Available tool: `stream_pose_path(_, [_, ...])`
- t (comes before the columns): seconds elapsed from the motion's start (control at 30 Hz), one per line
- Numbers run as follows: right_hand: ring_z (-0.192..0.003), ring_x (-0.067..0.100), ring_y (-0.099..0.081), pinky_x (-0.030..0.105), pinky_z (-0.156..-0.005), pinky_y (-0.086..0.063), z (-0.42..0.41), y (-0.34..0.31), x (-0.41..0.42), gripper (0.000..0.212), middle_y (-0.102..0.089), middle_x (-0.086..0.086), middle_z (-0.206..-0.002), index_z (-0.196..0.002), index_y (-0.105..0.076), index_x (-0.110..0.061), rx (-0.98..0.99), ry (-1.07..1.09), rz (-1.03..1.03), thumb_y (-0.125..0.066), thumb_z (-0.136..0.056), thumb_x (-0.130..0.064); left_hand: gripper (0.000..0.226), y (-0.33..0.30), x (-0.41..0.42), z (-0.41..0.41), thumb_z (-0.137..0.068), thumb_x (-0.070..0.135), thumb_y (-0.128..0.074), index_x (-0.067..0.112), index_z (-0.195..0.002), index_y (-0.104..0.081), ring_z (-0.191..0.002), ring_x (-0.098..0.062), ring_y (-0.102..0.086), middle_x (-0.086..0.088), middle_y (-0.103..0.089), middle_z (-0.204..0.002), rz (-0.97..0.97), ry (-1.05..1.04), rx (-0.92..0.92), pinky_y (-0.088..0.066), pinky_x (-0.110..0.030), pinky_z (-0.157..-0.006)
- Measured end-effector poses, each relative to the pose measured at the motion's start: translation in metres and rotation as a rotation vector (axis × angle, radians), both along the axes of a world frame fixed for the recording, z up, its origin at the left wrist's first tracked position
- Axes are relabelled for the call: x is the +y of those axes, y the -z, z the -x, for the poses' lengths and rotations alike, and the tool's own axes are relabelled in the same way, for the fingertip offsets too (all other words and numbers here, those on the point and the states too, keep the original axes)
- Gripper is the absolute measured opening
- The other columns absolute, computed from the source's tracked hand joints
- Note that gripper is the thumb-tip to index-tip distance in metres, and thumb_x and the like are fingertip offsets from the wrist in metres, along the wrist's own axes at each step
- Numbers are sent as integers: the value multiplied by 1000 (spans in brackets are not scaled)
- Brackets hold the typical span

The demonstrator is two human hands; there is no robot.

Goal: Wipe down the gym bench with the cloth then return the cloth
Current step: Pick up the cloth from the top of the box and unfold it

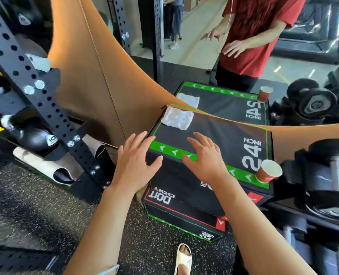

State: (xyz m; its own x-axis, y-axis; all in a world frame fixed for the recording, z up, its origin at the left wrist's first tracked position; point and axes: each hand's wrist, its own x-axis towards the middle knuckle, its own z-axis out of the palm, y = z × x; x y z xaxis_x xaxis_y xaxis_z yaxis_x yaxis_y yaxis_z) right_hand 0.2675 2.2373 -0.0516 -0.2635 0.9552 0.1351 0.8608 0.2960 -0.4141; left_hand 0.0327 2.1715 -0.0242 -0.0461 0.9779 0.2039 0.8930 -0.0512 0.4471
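Two bare hands, left and right, hovered spread, each grip empty, over one desk. One white cloth and one red cup sat there; the mirror doubled both.

Table: we see black, with a green band of white arrows and white "24 INCH"
Cloth: we see white
Cup: we see red, white inside
Floor: we see black, flecked pale
Sandal: we see cream
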Motion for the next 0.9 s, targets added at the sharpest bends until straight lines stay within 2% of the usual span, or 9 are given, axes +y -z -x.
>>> stream_pose_path(0.2, [-151,26,-30,49,-120,-26,-13,10,82,65,-37,3,-163,-151,-51,-23,-2,-25,16,-62,-94,-53,63,7,75,-19,-97,48,-63,26,-155,-48,-155,-27,-26,4,-37,-165,19,4,54,-30,-61,-120])
stream_pose_path(0.4, [-151,27,-30,49,-121,-26,-26,27,131,63,-37,3,-163,-150,-52,-22,14,-30,68,-61,-95,-51,64,23,128,-32,-97,48,-65,23,-153,-49,-152,-28,-32,0,-39,-163,53,19,126,-34,-60,-118])
stream_pose_path(0.77, [-150,28,-32,51,-119,-30,-31,70,197,62,-38,4,-162,-147,-53,-22,-8,45,112,-57,-95,-56,66,57,229,-32,-99,55,-54,24,-156,-43,-154,-28,-28,0,-35,-165,136,193,297,-35,-59,-116])
stream_pose_path(0.9, [-145,29,-37,51,-113,-36,-15,85,223,55,-42,3,-158,-145,-54,-20,-26,64,137,-56,-99,-48,66,70,269,-24,-99,53,-56,23,-156,-42,-153,-28,-29,-2,-36,-164,163,264,317,-35,-57,-116])
